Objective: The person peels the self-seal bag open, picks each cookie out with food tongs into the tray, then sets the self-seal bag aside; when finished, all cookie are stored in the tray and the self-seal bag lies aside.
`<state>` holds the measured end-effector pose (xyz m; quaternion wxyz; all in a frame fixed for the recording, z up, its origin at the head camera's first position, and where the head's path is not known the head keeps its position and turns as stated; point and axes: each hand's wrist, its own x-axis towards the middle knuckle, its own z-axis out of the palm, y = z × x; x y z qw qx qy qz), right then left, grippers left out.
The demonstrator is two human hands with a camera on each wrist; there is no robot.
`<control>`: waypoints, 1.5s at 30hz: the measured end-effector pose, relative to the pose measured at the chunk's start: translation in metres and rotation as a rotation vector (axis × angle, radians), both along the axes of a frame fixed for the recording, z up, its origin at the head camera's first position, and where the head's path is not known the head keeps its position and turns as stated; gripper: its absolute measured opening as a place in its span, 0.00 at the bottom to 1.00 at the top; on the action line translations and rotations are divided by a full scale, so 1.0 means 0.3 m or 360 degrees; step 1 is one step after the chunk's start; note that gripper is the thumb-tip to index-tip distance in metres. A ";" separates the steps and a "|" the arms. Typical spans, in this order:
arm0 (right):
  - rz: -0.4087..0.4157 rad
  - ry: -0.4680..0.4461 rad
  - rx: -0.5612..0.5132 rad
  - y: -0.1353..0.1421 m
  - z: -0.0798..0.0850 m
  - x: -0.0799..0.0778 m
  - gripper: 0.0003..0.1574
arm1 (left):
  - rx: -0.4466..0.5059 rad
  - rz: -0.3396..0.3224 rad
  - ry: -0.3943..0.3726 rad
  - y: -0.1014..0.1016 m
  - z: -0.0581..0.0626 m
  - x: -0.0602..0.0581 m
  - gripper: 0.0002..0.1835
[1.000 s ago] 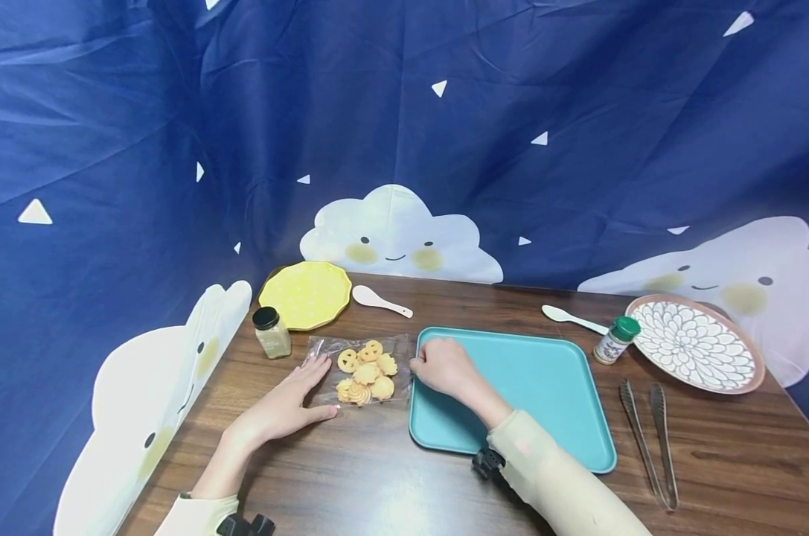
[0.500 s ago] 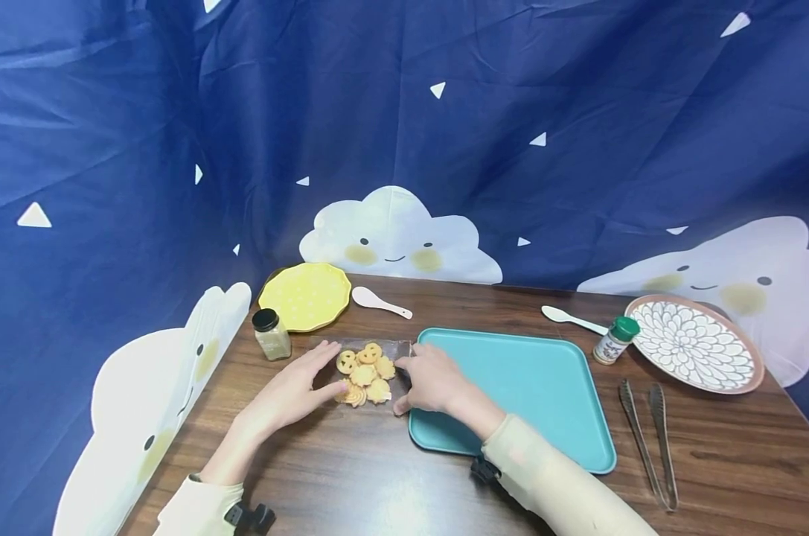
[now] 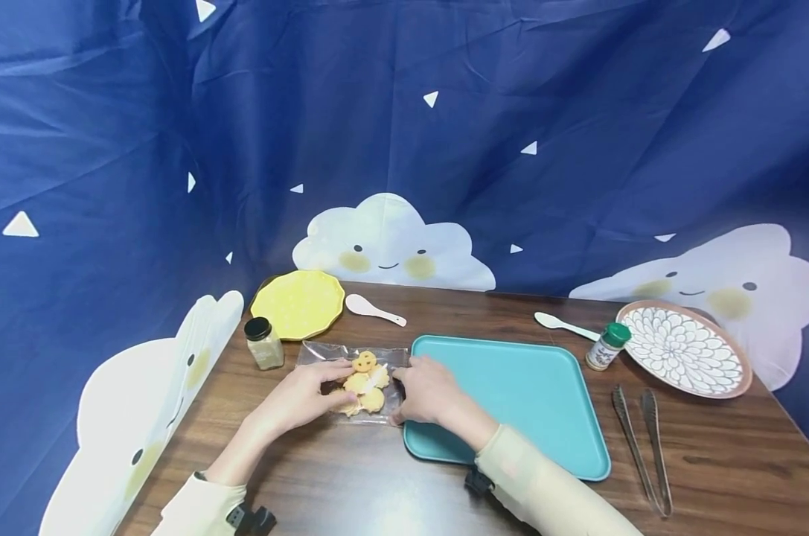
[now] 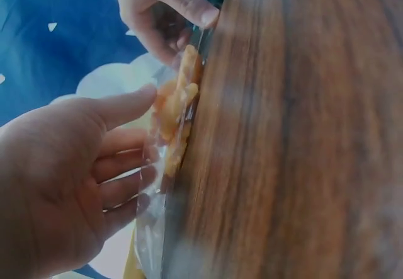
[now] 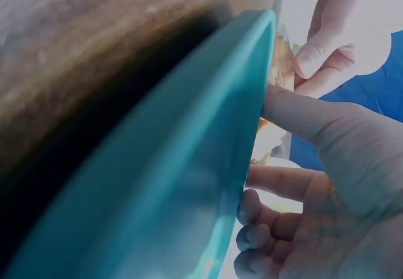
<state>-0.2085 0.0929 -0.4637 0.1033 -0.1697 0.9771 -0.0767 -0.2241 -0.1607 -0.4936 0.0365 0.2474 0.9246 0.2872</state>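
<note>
A clear plastic bag of cookies [image 3: 360, 383] lies on the wooden table just left of the teal tray [image 3: 504, 402]. My left hand [image 3: 304, 394] reaches over the bag's left part, with thumb and forefinger apart over the cookies. In the left wrist view its relaxed fingers lie along the clear film [image 4: 151, 222]. At the bag's right edge is my right hand [image 3: 434, 394], above the tray's left rim. The right wrist view shows that hand's thumb and forefinger stretched out and apart, fingertips right at the bag's edge, with the other fingers curled.
Behind the bag are a yellow plate [image 3: 297, 304], a black-lidded jar [image 3: 265, 346] and a white spoon [image 3: 375, 310]. Right of the tray stand a green-capped shaker [image 3: 608, 348], metal tongs [image 3: 645, 450], a pale spoon [image 3: 565, 326] and a patterned plate [image 3: 685, 350]. A blue curtain hangs behind.
My left hand has moved right over the cookies. The right hand has unfolded from a fist, spreading thumb and forefinger at the bag's right edge. The cookies have shifted within the bag.
</note>
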 end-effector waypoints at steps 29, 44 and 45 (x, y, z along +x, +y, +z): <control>-0.0083 -0.0071 -0.0114 0.000 0.003 0.017 0.50 | 0.0280 0.0211 0.0122 0.003 -0.030 0.007 0.15; -0.0059 -0.0050 -0.0070 0.013 0.017 0.030 0.45 | 0.0445 0.0234 0.0404 0.006 -0.038 0.021 0.06; -0.0056 -0.0052 -0.0068 0.014 0.020 0.032 0.45 | 0.0460 0.0250 0.0401 0.003 -0.038 0.023 0.06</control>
